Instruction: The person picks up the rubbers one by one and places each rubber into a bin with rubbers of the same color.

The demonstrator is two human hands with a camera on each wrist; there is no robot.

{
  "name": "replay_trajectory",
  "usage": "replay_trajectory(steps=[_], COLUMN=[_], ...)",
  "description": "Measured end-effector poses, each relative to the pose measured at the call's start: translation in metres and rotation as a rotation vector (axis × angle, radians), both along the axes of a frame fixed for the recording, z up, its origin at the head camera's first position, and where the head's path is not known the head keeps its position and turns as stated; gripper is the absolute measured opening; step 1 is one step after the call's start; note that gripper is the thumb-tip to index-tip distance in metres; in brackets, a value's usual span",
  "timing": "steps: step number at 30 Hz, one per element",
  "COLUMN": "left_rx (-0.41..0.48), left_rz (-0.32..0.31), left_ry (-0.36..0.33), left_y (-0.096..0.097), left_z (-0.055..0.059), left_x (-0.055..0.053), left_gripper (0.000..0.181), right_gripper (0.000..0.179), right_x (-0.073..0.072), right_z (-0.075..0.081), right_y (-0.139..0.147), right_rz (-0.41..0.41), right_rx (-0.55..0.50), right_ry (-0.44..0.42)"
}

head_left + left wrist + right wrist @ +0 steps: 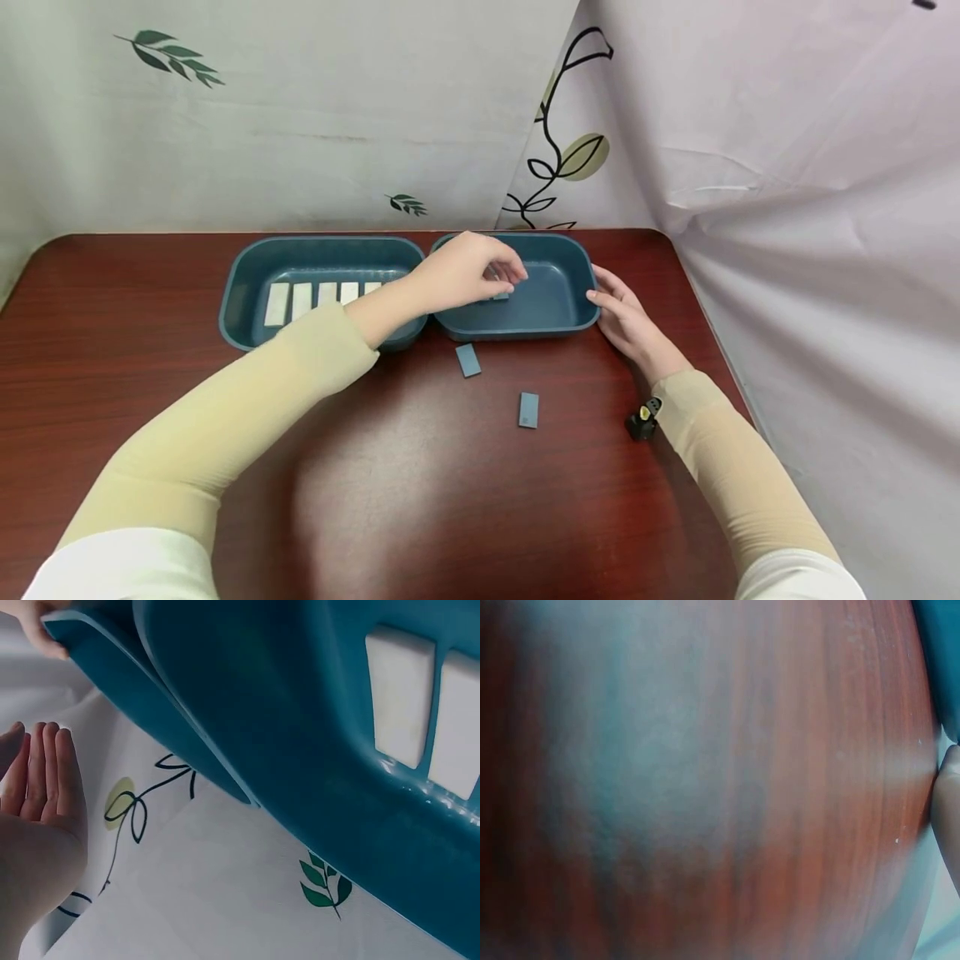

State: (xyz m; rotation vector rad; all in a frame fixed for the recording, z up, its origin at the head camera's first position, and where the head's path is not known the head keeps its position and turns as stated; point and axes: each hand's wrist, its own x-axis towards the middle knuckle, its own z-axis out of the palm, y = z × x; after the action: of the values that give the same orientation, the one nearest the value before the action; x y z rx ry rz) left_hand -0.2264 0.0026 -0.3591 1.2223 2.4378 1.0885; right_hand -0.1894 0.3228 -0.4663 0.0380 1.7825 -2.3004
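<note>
My left hand [467, 271] is over the left part of the right-hand blue plastic bin [555, 298], fingers loosely bent and nothing between them. Below its fingertips, part of a small blue tile [502, 295] shows inside the bin; the hand hides the rest of that corner. In the left wrist view the same hand [45, 825] has its fingers nearly straight. At the bin's right end, my right hand [628, 321] holds the wall, thumb at the front corner and fingers around the outside. Two blue tiles [468, 360] lie on the table in front.
A second blue bin [322, 241] stands to the left, right beside the first, with several white blocks [302, 298] in a row. My left forearm crosses its corner. A small black device [642, 422] is at the right wrist. A patterned cloth [337, 125] hangs behind the table [405, 500].
</note>
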Motion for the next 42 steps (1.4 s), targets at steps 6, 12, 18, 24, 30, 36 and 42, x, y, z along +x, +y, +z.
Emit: replay_trajectory(steps=[6,12,18,24,30,36,42], left_rx=[0.045,0.081,0.096,0.119,0.151,0.172,0.179], left_rz=[0.038,0.089,0.116,0.154,0.202,0.267,0.286], left_ry=[0.009,0.013,0.041,0.035,0.044,0.017,-0.048], left_y=[-0.011,-0.021,-0.028,-0.035,-0.043,-0.047,-0.051], left_z=[-0.002,-0.009,-0.020,-0.034,-0.052,-0.064,-0.072], left_x=[0.019,0.040,0.055,0.073,0.093,0.107,0.112], left_gripper=[0.015,0.017,0.017,0.017,0.017,0.019,0.026], right_gripper=[0.042,0.043,0.043,0.046,0.047,0.048,0.048], right_x=[0.002,0.002,0.002,0.001,0.001,0.000,0.000], right_z=[0.002,0.003,0.002,0.002,0.002,0.002,0.001], right_y=[0.000,-0.002,-0.001,0.000,0.000,0.001,0.000], right_rz=[0.004,0.004,0.004,0.008,0.015,0.018,0.016], right_rx=[-0.010,-0.004,0.008,0.020,0.026,0.036,0.029], right_ry=[-0.003,-0.008,-0.010,-0.008,-0.001,0.005,-0.005])
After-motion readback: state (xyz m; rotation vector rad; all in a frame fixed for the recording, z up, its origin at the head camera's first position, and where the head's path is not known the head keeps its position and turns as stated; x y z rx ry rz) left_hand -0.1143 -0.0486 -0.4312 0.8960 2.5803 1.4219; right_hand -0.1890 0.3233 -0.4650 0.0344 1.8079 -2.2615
